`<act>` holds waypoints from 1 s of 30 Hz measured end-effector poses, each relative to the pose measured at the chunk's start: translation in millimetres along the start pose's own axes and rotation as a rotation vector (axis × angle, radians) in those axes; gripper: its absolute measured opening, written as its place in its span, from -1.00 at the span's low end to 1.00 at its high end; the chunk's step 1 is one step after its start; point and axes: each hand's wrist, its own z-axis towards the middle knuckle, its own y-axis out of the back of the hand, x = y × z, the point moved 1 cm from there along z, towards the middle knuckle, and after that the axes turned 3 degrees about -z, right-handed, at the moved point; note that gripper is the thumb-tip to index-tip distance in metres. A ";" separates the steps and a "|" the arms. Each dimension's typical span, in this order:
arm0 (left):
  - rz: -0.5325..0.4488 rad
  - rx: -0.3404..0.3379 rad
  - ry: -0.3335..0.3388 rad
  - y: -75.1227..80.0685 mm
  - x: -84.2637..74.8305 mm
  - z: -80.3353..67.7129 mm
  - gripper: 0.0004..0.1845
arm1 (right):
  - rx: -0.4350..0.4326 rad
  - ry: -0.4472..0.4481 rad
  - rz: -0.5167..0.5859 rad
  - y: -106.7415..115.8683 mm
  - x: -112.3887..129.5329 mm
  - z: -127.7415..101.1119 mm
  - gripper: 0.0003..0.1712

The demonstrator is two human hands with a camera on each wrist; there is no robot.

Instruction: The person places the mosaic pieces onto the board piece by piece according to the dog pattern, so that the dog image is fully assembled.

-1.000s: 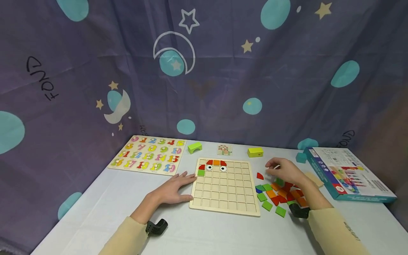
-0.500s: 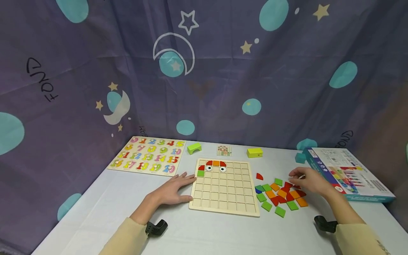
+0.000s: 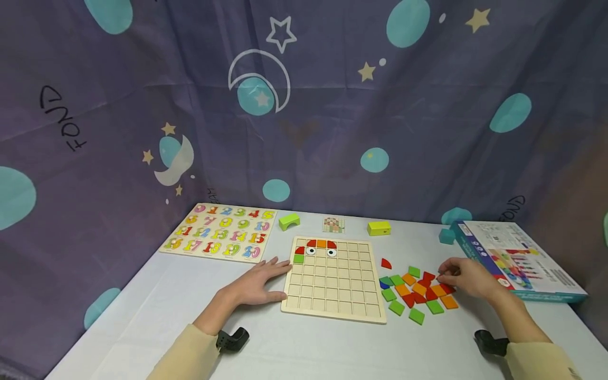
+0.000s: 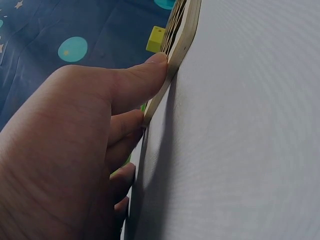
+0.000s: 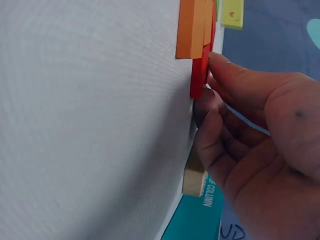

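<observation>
My left hand [image 3: 260, 282] lies with fingers spread along the left side of a wooden grid board [image 3: 332, 311]. In the left wrist view its thumb [image 4: 142, 80] touches the board's edge. The board bears red, orange and green tiles and two eye tiles [image 3: 332, 253] at upper left. My right hand [image 3: 467, 277] is at the right side of a pile of coloured tiles, thumb and fingers curled. In the right wrist view its fingertips are right at a red tile [image 5: 199, 77], beside an orange tile [image 5: 189, 30]; I cannot tell whether it is pinched.
A number puzzle [image 3: 218, 232] lies at back left. A green arch block [image 3: 289, 221], a picture card [image 3: 334, 225], a yellow block [image 3: 379, 228] and a teal block [image 3: 447, 236] line the back. A box [image 3: 522, 264] lies right. One red quarter-circle [image 3: 386, 263] sits apart from the pile.
My right hand has moved right from above the pile's far side, then down to the pile's right edge. My left hand and the board have stayed put.
</observation>
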 end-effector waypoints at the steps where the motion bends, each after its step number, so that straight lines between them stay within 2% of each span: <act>1: 0.001 0.000 0.002 0.0 0.1 0.0 -0.23 | 0.000 -0.004 -0.006 -0.4 -0.6 0.4 -0.68; 9: 0.005 0.007 0.008 0.2 -1.0 2.2 -0.22 | -0.009 -0.023 -0.043 -0.4 -3.7 2.4 -0.70; 20: -0.006 0.007 -0.003 2.2 -2.5 3.4 -0.22 | -0.041 0.004 0.009 2.3 -2.5 2.8 -0.77; 24: -0.004 0.007 0.003 1.9 -1.3 3.1 -0.22 | -0.044 0.014 0.041 2.7 8.8 7.9 -0.75; 30: 0.009 0.005 0.011 0.8 0.5 2.2 -0.21 | -0.028 0.024 0.136 -9.2 42.6 23.6 -0.69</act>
